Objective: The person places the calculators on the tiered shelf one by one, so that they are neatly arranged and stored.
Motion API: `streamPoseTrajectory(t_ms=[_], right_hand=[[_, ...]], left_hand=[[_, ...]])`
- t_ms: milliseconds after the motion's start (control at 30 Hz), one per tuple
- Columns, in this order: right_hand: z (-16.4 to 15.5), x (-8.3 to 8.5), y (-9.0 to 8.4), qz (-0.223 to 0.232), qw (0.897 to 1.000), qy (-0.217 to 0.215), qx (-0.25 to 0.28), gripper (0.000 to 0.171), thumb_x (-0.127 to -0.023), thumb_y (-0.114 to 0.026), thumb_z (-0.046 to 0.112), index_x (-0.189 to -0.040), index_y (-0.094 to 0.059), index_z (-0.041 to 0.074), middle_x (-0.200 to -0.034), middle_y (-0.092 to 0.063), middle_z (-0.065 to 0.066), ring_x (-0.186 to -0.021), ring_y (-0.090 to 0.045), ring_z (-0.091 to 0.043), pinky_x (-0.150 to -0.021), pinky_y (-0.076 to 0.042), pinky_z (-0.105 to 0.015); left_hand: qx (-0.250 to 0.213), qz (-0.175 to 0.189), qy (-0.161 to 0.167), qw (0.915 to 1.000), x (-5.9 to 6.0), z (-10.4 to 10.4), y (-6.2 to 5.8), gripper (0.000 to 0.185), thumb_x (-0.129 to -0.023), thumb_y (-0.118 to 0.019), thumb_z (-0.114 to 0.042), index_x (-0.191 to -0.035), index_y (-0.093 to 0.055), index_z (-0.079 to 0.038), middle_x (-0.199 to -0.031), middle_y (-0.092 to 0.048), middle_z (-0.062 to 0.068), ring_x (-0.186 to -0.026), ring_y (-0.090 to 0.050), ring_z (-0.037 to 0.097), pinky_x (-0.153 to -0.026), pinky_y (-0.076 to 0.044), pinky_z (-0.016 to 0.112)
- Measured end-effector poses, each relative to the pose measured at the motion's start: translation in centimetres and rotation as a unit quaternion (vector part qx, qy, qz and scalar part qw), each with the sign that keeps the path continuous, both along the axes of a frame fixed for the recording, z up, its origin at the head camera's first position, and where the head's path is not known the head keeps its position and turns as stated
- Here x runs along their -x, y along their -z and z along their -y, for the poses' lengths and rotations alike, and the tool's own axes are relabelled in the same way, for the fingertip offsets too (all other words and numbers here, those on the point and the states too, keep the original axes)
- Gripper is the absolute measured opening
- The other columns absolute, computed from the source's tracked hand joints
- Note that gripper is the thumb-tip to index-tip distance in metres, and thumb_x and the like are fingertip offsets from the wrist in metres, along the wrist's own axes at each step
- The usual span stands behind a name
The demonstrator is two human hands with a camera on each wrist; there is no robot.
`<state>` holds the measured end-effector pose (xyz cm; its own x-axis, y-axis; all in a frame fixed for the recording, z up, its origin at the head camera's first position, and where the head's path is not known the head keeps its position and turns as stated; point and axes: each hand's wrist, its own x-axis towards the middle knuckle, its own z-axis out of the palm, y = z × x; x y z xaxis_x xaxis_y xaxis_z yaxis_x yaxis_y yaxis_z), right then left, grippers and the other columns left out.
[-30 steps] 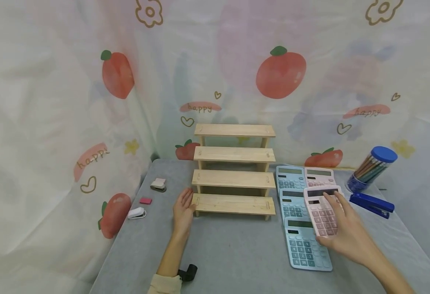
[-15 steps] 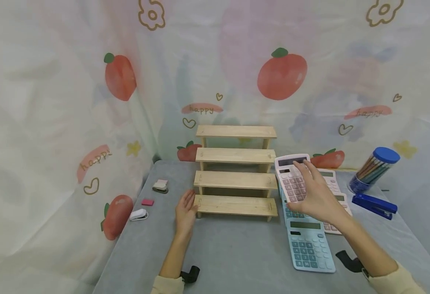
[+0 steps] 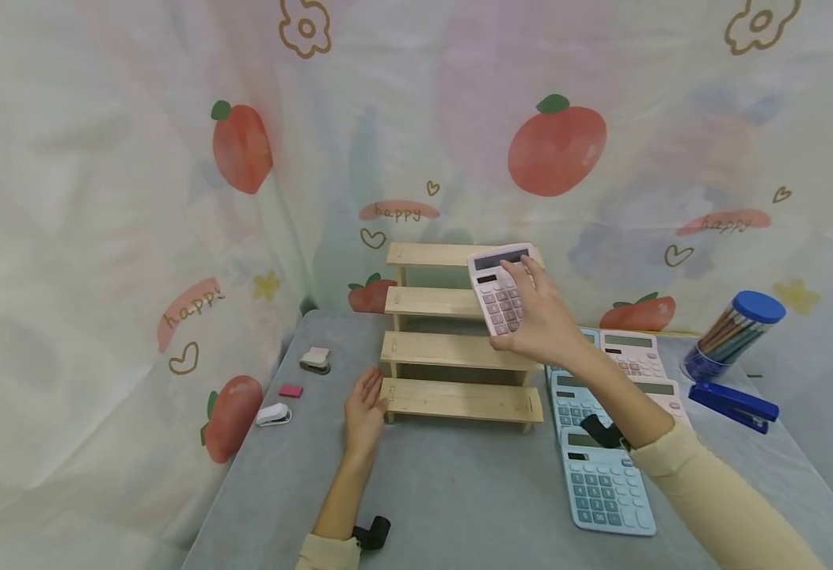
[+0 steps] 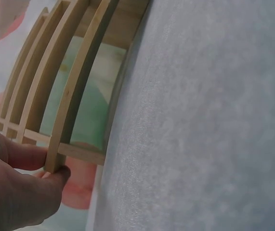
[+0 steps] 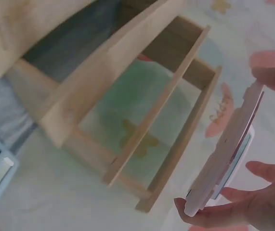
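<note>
Since a second ago, the pink calculator has been lifted off the pile at the right of the table and carried up and leftward; it is now held in the air before the two upper steps of the wooden stepped shelf. The left hand has stayed at the shelf's lowest step.

The table is covered in a soft grey, felt-like cloth. On it stands the shelf, made of pale unfinished wood, with four flat rectangular boards counted from top to bottom. To its right, hard plastic calculators are laid flat: two blue ones can be made out, with a third half hidden by the sleeve, and two more pink ones. A clear cylindrical tub of pencils with a blue lid and one blue stapler lie beyond them.

The calculator is gripped by the right hand, thumb under its lower edge and fingers curled over the keys. The left hand rests with nearly straight fingers against the left end of the bottom board, the thumb touching its underside.
</note>
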<state>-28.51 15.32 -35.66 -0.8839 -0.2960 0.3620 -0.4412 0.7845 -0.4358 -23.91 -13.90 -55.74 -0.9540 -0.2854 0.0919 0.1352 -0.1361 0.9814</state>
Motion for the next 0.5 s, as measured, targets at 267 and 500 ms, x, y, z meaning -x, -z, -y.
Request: streamPoseTrajectory(t_ms=[267,500], right_hand=[[5.7,4.1,-2.7,0.023,0.999,0.03,0.023,0.118,-0.064,-0.095,0.032,-0.162,-0.031,0.015,-0.168,-0.018,-0.022,-0.144,-0.03,-0.052,-0.103,-0.043,-0.072],[10.4,7.5,-3.2,0.048,0.997,0.049,0.025,0.119,-0.065,-0.093,0.037,-0.163,-0.03,0.016,-0.168,-0.016,-0.025,-0.138,-0.033,-0.061,-0.1,-0.042,-0.074]], left_hand=[[-0.022,0.005,0.013,0.9997,0.0,0.0,0.1,0.066,-0.089,-0.048,0.027,-0.152,-0.041,0.01,-0.157,-0.042,0.031,-0.149,-0.038,0.04,-0.119,-0.036,0.052],[-0.031,0.009,0.016,0.9994,-0.1,0.1,0.1,0.065,-0.091,-0.048,0.027,-0.153,-0.039,0.011,-0.158,-0.041,0.03,-0.15,-0.037,0.04,-0.121,-0.034,0.052]])
